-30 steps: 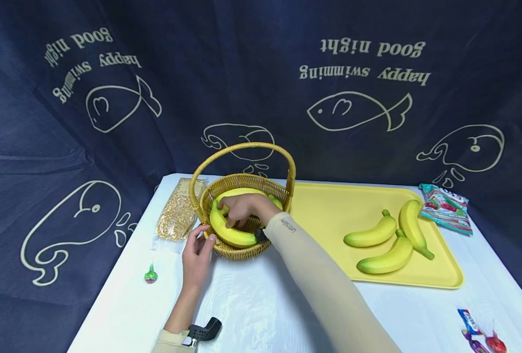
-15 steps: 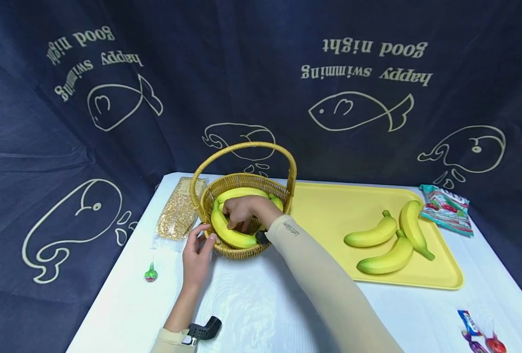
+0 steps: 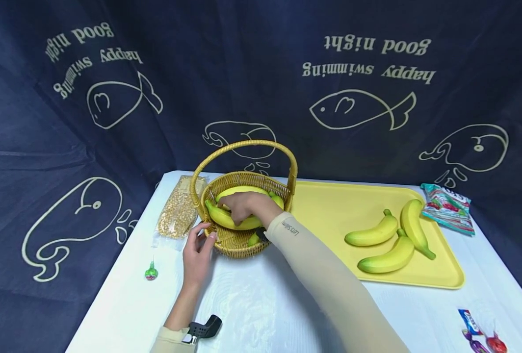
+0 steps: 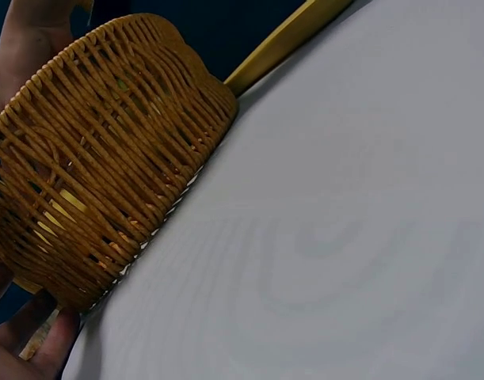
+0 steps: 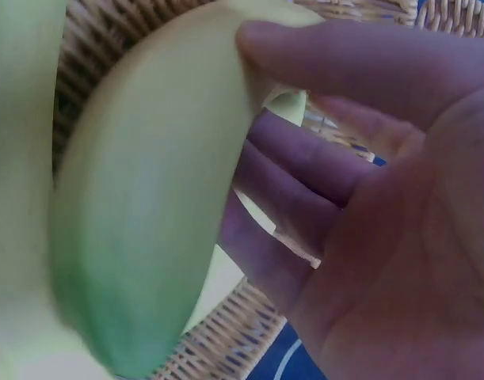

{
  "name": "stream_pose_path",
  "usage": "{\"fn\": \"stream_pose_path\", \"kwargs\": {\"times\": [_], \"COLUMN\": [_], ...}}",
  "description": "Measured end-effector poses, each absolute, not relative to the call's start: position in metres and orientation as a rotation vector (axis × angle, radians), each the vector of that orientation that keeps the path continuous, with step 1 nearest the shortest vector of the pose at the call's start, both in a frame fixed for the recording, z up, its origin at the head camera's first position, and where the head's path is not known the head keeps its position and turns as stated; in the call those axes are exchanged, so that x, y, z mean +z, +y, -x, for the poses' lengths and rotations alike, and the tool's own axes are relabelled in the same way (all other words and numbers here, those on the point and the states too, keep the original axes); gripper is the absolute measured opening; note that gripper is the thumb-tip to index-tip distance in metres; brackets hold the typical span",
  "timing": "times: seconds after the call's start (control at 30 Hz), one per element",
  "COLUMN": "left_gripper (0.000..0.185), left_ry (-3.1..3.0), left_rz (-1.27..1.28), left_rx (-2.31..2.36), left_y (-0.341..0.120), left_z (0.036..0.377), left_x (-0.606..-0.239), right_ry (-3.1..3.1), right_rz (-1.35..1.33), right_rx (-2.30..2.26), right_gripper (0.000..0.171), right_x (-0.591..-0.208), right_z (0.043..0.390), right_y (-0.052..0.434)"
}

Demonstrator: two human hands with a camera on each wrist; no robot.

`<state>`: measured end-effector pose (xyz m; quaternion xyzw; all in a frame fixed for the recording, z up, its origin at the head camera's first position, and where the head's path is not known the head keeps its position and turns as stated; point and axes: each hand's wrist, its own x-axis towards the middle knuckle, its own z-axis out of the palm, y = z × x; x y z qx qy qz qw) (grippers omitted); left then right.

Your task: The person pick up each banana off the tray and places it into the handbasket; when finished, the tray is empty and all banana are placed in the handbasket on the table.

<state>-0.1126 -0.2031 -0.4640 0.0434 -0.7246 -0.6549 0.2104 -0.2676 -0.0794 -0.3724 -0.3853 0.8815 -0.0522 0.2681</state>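
In the woven wicker basket (image 3: 243,245), our right hand (image 3: 243,206) curls round a smooth curved banana (image 3: 225,219), our left hand (image 3: 197,252), fingers relaxed, touches the ribbed rim.

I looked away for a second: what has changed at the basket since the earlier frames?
The right hand, gripping a banana, has lifted it off the basket floor toward the rim. The left hand still touches the basket's near wall. The three bananas on the tray have not moved.
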Motion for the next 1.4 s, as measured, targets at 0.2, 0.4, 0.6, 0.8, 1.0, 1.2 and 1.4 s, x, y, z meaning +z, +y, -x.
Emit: {"fn": "stream_pose_path", "kwargs": {"times": [0.2,0.4,0.6,0.8,1.0,1.2,1.4], "left_gripper": [0.034,0.033,0.033,0.033,0.033,0.034,0.034], "left_ry": [-2.029,-2.023,-2.017,-2.019,-2.03,-2.008,-2.011], "left_rz": [-0.15,-0.158,-0.153,-0.154,-0.173,-0.15,-0.15], "left_rx": [-1.831,-1.836,-1.841,-1.83,-1.818,-1.84,-1.849], "left_y": [-0.202,-0.202,-0.201,-0.203,-0.203,-0.202,-0.202], "left_z": [0.111,0.111,0.111,0.112,0.112,0.112,0.112], "left_x": [-0.462,-0.46,-0.46,-0.462,-0.463,-0.463,-0.463], "right_ry": [2.358,2.361,2.407,2.453,2.508,2.515,2.531], "right_rz": [1.045,1.064,1.039,1.035,0.991,1.035,1.132], "right_rx": [-0.104,-0.122,-0.161,-0.179,-0.21,-0.238,-0.278], "right_gripper": [0.061,0.058,0.057,0.052,0.046,0.043,0.038], "right_x": [-0.369,-0.37,-0.37,-0.368,-0.369,-0.367,-0.354], "right_z": [0.271,0.272,0.273,0.276,0.278,0.282,0.284], "right_y": [-0.072,-0.068,-0.063,-0.059,-0.057,-0.051,-0.032]}}
